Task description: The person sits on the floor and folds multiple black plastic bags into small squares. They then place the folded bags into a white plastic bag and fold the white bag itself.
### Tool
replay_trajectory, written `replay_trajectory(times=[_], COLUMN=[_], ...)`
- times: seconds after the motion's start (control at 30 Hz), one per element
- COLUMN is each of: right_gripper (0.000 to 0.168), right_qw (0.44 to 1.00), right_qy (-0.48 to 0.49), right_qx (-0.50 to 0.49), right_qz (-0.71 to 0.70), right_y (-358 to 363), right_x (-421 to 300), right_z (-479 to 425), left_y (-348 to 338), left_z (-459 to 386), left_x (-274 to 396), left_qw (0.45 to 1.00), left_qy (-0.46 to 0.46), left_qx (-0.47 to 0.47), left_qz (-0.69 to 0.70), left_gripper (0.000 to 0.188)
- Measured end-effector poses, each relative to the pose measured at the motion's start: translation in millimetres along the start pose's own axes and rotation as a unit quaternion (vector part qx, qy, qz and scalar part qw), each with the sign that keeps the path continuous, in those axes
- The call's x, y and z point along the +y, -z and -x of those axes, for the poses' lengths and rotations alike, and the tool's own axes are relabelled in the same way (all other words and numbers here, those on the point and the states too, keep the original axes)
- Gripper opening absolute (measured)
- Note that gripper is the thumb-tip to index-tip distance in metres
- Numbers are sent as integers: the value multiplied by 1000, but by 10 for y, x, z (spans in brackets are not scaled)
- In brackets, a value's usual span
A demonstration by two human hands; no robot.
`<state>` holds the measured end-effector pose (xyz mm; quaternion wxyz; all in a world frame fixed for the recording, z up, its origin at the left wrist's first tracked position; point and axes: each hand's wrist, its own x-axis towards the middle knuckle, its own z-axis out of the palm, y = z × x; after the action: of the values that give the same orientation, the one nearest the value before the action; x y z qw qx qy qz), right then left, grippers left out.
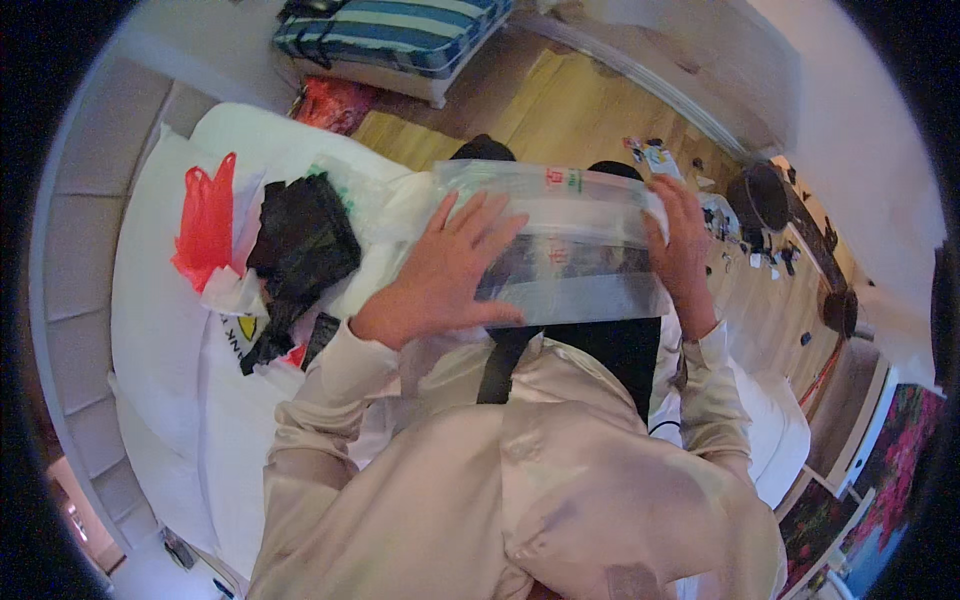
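Observation:
A clear plastic bag (585, 262) with red and green print lies folded across my lap. My left hand (457, 270) rests on its left part, fingers spread and the palm turned down. At the bag's right edge is my right hand (679, 247), its thumb on the near face and its fingers at the far side. To the left, on the white bedding, lie a crumpled black plastic bag (304, 240) and a red plastic bag (206, 217). A crumpled clear plastic bag (367, 195) with green print lies beyond my left hand.
White bedding (161, 315) spreads on the left. A bench with a striped cushion (397, 34) stands at the far side, a red bag (334, 105) beside it. Small scattered items (757, 247) and a dark round bin (759, 196) are on the wooden floor at right.

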<state>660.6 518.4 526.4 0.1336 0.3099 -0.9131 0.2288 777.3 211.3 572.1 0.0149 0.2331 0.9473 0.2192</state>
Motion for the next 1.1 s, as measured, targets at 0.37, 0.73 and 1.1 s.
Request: replay_trajectory(times=[0.37, 0.73, 1.1], right_gripper=[75, 39, 21], right_qw=[980, 976, 893], right_qy=[38, 2, -298], right_qx=[-194, -112, -44], right_qz=[-36, -187, -334], right_y=[301, 245, -13], right_x=[-570, 124, 338], right_z=[531, 553, 562], left_y=[-383, 83, 329], left_z=[96, 214, 219], left_x=[364, 59, -891], left_qw=[991, 986, 889], left_qy=[70, 87, 218], left_qx=[-20, -103, -110], left_qz=[-113, -101, 388], left_gripper=[88, 54, 25])
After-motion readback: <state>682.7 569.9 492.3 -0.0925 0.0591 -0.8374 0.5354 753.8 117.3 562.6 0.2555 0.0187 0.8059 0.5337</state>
